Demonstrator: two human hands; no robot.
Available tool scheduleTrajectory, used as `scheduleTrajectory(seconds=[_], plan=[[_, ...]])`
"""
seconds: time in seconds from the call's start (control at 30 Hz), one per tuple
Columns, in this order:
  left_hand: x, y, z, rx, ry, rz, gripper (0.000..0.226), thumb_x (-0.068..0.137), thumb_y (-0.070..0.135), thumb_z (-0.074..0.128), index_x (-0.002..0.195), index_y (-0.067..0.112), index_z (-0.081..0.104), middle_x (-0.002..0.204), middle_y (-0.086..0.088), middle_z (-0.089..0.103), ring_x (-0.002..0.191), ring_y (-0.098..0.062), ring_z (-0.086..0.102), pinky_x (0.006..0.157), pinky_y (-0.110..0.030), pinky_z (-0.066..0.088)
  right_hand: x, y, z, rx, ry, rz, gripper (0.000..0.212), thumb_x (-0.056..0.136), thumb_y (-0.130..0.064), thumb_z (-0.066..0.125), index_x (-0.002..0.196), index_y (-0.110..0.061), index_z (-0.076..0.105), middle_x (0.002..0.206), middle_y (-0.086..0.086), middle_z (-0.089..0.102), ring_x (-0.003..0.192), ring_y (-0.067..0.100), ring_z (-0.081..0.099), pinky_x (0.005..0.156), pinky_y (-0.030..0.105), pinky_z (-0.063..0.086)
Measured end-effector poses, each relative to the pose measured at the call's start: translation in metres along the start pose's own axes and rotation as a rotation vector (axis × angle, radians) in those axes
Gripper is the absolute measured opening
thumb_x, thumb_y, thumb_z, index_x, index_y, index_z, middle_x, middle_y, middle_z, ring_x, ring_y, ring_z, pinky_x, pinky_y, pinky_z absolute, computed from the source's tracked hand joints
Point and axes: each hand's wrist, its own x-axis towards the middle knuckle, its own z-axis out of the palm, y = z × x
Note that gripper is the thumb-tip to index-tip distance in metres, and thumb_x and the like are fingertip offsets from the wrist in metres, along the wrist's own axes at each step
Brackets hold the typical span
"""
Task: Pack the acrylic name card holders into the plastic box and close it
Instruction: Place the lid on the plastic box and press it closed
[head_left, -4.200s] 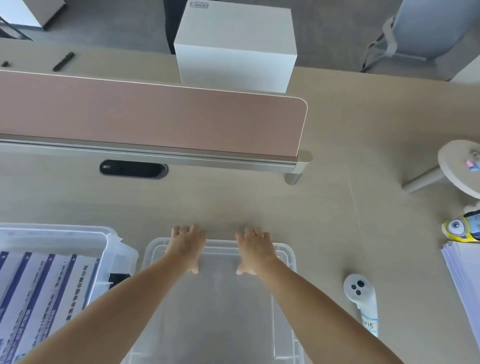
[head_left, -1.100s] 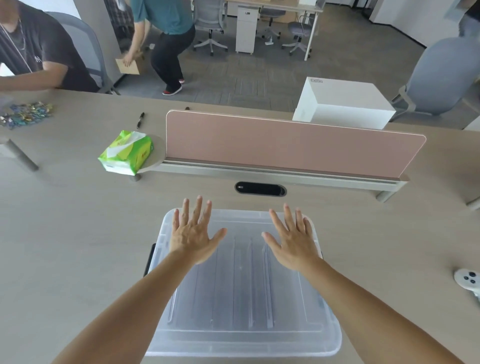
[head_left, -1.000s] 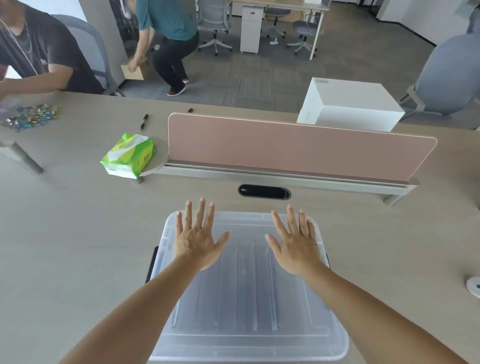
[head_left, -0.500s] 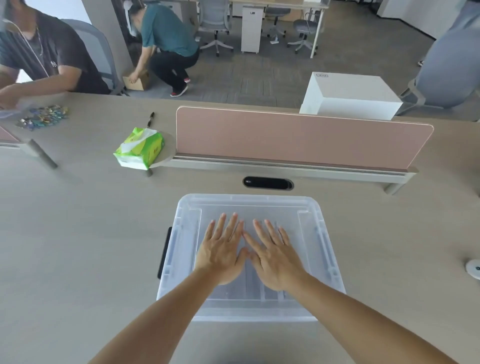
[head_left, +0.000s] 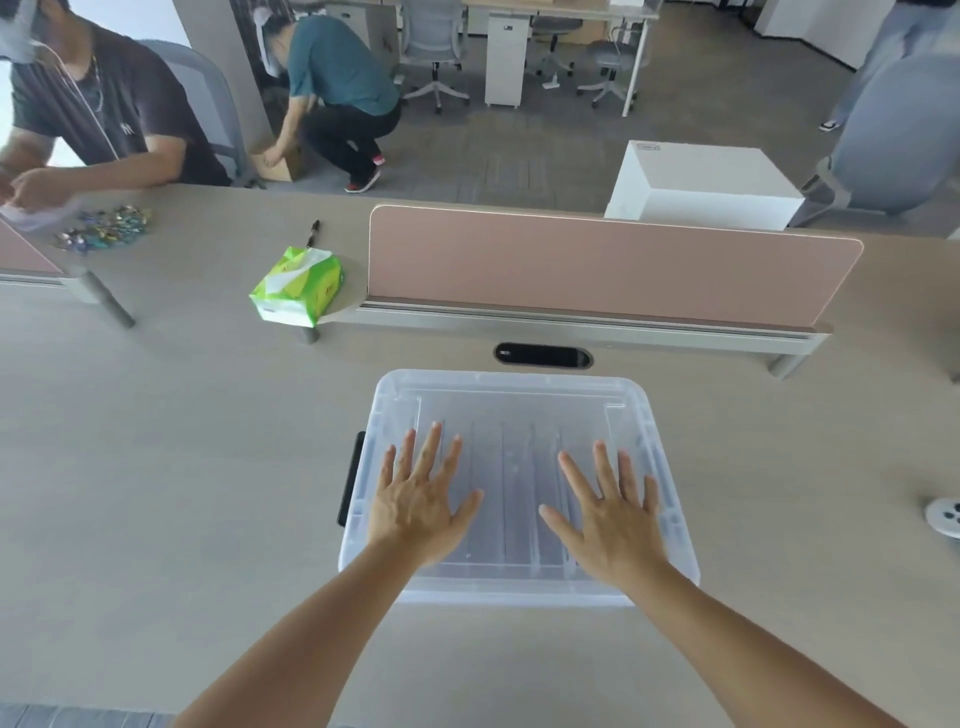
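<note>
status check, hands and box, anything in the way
Left hand and right hand open, flat on lid. Plastic box closed, holders inside. Nothing in the way.

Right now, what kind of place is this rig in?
Most likely an open-plan office. A long shared desk carries a pink divider screen and a cable grommet, with swivel chairs and white drawer cabinets on grey carpet behind.

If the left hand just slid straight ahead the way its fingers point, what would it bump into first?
Sliding on along the lid, the left hand would first cross the lid's raised far rim, then bare desk. Beyond that, probably the rail under the pink divider, though depth is hard to judge.
</note>
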Motion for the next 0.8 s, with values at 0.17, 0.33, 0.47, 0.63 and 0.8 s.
scheduleTrajectory(seconds=[0.17, 0.33, 0.47, 0.63, 0.8], plan=[[0.002, -0.003, -0.025, 0.021, -0.015, 0.141, 0.082, 0.082, 0.064, 0.007, 0.152, 0.024, 0.024, 0.161, -0.008, 0.013, 0.146, -0.042, 0.013, 0.120, -0.050, 0.008, 0.000, 0.004, -0.018, 0.100, 0.010, 0.066, 0.088, 0.080, -0.081, 0.028, 0.150, -0.039, -0.005, 0.159, 0.008, -0.022, 0.147, 0.033, -0.015, 0.116, 0.055, -0.003], [0.015, -0.061, -0.038, -0.178, 0.203, -0.251, 0.071, 0.086, 0.057, 0.038, 0.139, 0.010, 0.044, 0.144, -0.017, 0.043, 0.135, -0.037, 0.036, 0.110, -0.046, 0.032, 0.028, 0.045, -0.047, 0.429, 0.164, 0.411, 0.087, 0.083, -0.060, 0.057, 0.147, -0.022, 0.013, 0.152, 0.016, 0.020, 0.136, 0.041, 0.028, 0.108, 0.053, 0.028], [0.018, -0.071, -0.044, -0.563, -0.023, -0.687, 0.081, 0.087, 0.061, 0.049, 0.145, 0.009, 0.029, 0.139, -0.016, 0.046, 0.128, -0.036, 0.046, 0.090, -0.044, 0.043, 0.040, 0.079, -0.033, 0.561, 0.022, 0.489, 0.086, 0.086, -0.062, 0.051, 0.147, -0.019, 0.010, 0.146, 0.021, 0.031, 0.128, 0.044, 0.042, 0.100, 0.053, 0.043], [0.027, -0.071, -0.024, -0.917, -0.168, -0.753, 0.066, 0.085, 0.061, 0.056, 0.117, 0.003, 0.059, 0.104, -0.016, 0.063, 0.088, -0.032, 0.062, 0.076, -0.037, 0.049, 0.045, 0.090, -0.020, 0.872, -0.105, 0.603, 0.094, 0.079, -0.071, 0.055, 0.145, -0.011, 0.026, 0.135, 0.013, 0.049, 0.118, 0.034, 0.053, 0.092, 0.043, 0.047], [0.025, -0.083, -0.040, -0.857, -0.170, -0.722, 0.055, 0.069, 0.056, 0.077, 0.082, 0.004, 0.063, 0.073, -0.009, 0.062, 0.067, -0.028, 0.064, 0.059, -0.034, 0.052, 0.044, 0.097, -0.031, 0.897, -0.121, 0.584, 0.062, 0.067, -0.070, 0.067, 0.080, -0.010, 0.055, 0.071, 0.005, 0.053, 0.062, 0.025, 0.057, 0.059, 0.031, 0.047]])
